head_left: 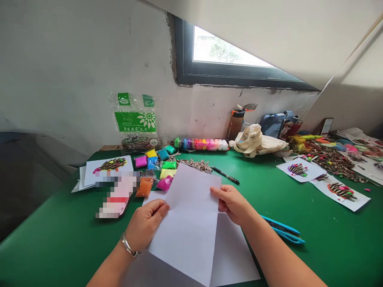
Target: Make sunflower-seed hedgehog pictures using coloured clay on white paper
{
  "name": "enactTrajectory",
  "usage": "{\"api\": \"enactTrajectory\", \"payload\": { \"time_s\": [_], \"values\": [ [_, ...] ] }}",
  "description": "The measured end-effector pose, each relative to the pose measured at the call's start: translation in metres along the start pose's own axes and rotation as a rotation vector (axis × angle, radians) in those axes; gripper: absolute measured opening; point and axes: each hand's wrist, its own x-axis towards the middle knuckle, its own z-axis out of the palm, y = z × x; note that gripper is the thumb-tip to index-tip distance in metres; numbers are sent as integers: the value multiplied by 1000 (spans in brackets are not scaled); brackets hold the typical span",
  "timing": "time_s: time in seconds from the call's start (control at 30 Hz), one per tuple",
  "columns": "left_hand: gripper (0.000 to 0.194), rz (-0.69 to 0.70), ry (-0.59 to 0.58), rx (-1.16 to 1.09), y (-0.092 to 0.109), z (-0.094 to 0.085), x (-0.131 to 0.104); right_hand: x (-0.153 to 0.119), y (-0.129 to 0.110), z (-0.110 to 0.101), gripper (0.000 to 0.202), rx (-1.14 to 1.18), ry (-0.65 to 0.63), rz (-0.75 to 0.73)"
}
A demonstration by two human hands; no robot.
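Note:
A blank white sheet of paper [188, 223] is held up in front of me, tilted above the table. My left hand [145, 225], with a silver bracelet at the wrist, pinches its left edge between thumb and fingers. On the upper right edge my right hand [235, 203] grips the same sheet, thumb on top. Beneath it, more white paper [236, 259] lies on the green table. Just beyond the held sheet are a heap of striped seeds [199, 164] and a black pen [226, 175]. A light-blue cutting tool [284, 229] rests beside my right forearm.
Bagged coloured clay [144, 186] sits left of the seeds, near a stack of decorated cards [113, 169] and a blurred pink object [118, 197]. Along the wall stand a seed bag [136, 123], bottle [235, 125] and cloth bag [251, 139]. Seed-covered pictures [341, 189] lie right.

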Motion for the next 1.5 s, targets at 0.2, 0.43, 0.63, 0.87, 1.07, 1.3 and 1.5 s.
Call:
{"api": "enactTrajectory", "payload": {
  "time_s": [0.2,0.43,0.63,0.87,1.07,1.3,1.5],
  "values": [
    [39,31,-88,65,-1,-3,2,-4,-12,-7,42,-144,-1,14],
    [33,87,-183,160,-4,5,1,-9,-15,-17,31,-772,65,-24],
    [30,126,-79,358,-15,6,4,-12,-8,-12,27,-1140,-31,-77],
    [25,598,434,540,4,17,-18,-5,-5,-11,25,-1211,230,-145],
    [34,701,140,755,2,48,-28,-6,-1,-5,22,-1211,226,-85],
    [56,491,-303,743,-18,66,-16,-21,-5,-3,23,-1511,92,28],
    [50,493,-340,751,-3,60,-20,-39,4,45,34,-1583,210,-421]
  ]
}}
